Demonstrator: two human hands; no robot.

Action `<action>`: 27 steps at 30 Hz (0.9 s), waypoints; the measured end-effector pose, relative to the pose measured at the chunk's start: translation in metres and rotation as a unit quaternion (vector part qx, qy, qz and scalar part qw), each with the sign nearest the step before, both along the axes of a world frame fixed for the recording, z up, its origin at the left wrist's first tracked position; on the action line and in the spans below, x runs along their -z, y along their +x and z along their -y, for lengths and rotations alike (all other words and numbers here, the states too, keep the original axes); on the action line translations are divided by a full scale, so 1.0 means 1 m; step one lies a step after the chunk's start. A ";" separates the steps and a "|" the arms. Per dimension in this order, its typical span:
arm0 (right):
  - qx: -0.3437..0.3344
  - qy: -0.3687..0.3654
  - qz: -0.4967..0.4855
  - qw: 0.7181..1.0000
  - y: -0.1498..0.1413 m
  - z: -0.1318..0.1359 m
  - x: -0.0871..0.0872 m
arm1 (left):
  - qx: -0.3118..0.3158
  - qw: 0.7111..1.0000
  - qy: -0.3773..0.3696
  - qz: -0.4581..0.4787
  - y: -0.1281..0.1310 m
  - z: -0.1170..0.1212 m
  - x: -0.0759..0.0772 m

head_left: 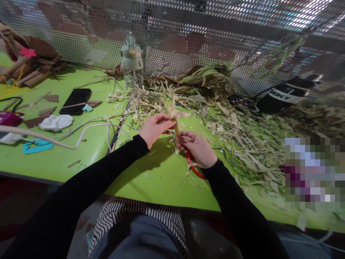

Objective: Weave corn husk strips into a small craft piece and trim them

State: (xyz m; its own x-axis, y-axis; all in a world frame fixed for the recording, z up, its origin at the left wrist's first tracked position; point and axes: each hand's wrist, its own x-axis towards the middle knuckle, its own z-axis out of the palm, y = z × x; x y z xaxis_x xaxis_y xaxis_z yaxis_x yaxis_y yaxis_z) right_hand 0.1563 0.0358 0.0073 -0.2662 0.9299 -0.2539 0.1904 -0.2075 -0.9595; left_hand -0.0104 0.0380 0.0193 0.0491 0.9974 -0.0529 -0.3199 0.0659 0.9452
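Observation:
Between my two hands is a pale dried corn husk bundle [176, 126], upright, with its loose ends spreading at the top. My left hand [156, 130] pinches it near the middle between thumb and fingers. Lower down, my right hand [198, 148] grips its bottom end, and some of its fingers are hidden. A red looped handle [192, 166], seemingly of scissors, lies on the table partly under my right hand. A pale husk strip [191, 175] hangs by it. Husk scraps [140, 104] lie just beyond my hands.
On the green table [161, 187], a heap of shredded husks [248, 151] covers the right side. A bottle [132, 63] stands behind, near braided husks [207, 77]. At left are a phone [77, 100], a white cable [88, 126], crumpled tissue [56, 122] and cardboard rolls [35, 73].

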 end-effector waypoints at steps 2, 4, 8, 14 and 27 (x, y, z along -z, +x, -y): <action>-0.009 0.026 0.037 0.999 0.002 0.000 0.001 | -0.002 1.000 0.000 -0.010 0.000 0.001 0.000; -0.013 0.076 0.087 0.993 0.003 0.000 0.002 | -0.011 1.000 0.006 -0.020 0.000 0.001 0.000; 0.013 0.178 0.129 0.975 0.001 0.002 0.003 | -0.022 1.000 0.001 0.008 0.001 0.000 0.002; 0.086 0.190 0.003 0.978 0.006 -0.001 -0.008 | -0.006 0.994 -0.066 0.084 -0.002 -0.005 0.010; -0.230 0.209 0.282 0.908 0.034 -0.007 -0.087 | 0.381 0.919 -0.098 -0.024 -0.013 0.003 -0.004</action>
State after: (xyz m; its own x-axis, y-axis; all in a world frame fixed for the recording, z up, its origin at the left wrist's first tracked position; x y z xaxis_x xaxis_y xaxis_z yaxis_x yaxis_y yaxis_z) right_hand 0.1900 0.0428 0.0943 -0.5874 0.8001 -0.1215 0.6502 0.3772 -0.6595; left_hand -0.0236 0.0351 0.0235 0.7224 0.6455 -0.2478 -0.0685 0.4235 0.9033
